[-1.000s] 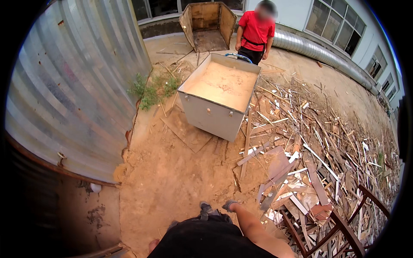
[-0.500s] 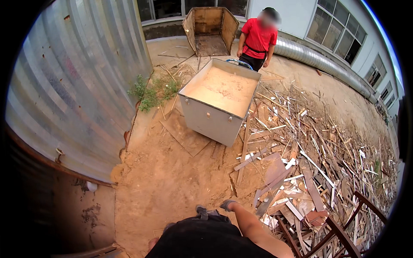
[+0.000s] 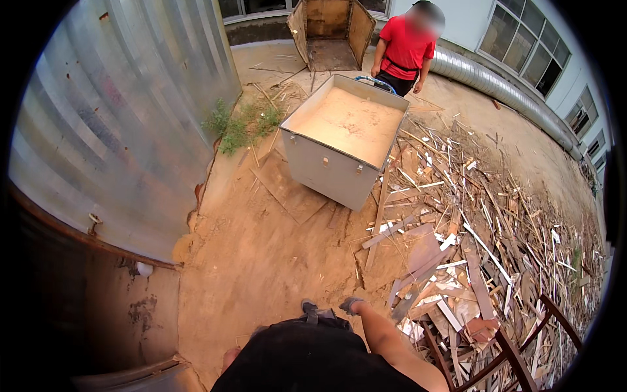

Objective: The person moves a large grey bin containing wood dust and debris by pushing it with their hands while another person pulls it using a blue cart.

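Note:
My right hand (image 3: 351, 306) is low in the view, at the end of my bare forearm. It looks covered by a grey glove, and its fingers are too small and unclear to read. I see nothing held in it. Only a bit of bare skin shows at the left of my dark clothing; my left hand is out of sight. Ahead stands a large grey bin (image 3: 333, 171) filled nearly to the rim with pale sawdust (image 3: 346, 124). A blue handle (image 3: 375, 81) rises at its far side, close to a person in a red shirt (image 3: 406, 49).
Scrap wood (image 3: 477, 261) covers the ground at the right, with a dark brown frame (image 3: 516, 356) nearest me. A corrugated metal wall (image 3: 124, 130) runs along the left, beside green weeds (image 3: 228, 125). Behind the bin are an open wooden crate (image 3: 332, 53) and a silver duct (image 3: 496, 81).
The view has shifted, so the bin, person and scrap wood appear slightly higher and further right. The bin keeps its place against the ground around it.

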### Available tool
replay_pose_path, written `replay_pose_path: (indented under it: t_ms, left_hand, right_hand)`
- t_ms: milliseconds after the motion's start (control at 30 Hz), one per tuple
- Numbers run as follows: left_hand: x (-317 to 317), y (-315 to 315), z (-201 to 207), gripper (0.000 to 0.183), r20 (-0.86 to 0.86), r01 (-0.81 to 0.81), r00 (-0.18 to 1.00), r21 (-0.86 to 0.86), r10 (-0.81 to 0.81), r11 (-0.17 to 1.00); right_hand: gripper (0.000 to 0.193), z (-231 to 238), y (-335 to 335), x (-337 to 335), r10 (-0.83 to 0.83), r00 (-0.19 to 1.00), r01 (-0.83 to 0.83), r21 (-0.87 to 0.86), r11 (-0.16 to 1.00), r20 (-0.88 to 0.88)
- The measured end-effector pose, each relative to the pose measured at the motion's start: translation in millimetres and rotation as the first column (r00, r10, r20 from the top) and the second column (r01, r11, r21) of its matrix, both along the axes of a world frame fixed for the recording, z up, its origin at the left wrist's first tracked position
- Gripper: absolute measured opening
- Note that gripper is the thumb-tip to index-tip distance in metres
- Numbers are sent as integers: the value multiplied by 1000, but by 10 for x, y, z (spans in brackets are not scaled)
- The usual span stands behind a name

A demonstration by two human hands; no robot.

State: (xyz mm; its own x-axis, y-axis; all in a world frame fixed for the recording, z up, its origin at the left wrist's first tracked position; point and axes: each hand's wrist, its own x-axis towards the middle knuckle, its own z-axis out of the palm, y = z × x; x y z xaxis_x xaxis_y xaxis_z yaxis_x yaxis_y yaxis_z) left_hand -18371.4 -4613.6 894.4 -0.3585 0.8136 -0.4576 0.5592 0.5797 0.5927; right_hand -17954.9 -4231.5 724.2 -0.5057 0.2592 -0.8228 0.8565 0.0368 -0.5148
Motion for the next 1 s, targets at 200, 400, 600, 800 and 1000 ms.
replay_pose_path:
  t_ms: [200,400,600,800,1000]
  left_hand:
    - [-96,-159,-662,37,598,-721,432,-222,676,657]
    - [-129,-258,-179,42,426,-552,705,-172,567,816]
    - [-311,-366,-343,25,-36,-3,999,37,5,999]
    - [-735,-78,-756,33,58,-33,997,-196,46,980]
    - [-1850,1057,-1139,30,489,-566,535,-399,690,722]
  right_hand:
    - [30,130,278,29,425,882,-300,451,841,-206]
    - [31,493,236,-479,-39,999,40,-60,997,8]
    - [29,206,439,-605,285,939,-267,113,957,-191]
    - [35,188,787,-972,633,774,-564,444,697,-10]
    - [32,330,1413,-1646,496,863,-490,404,773,98]
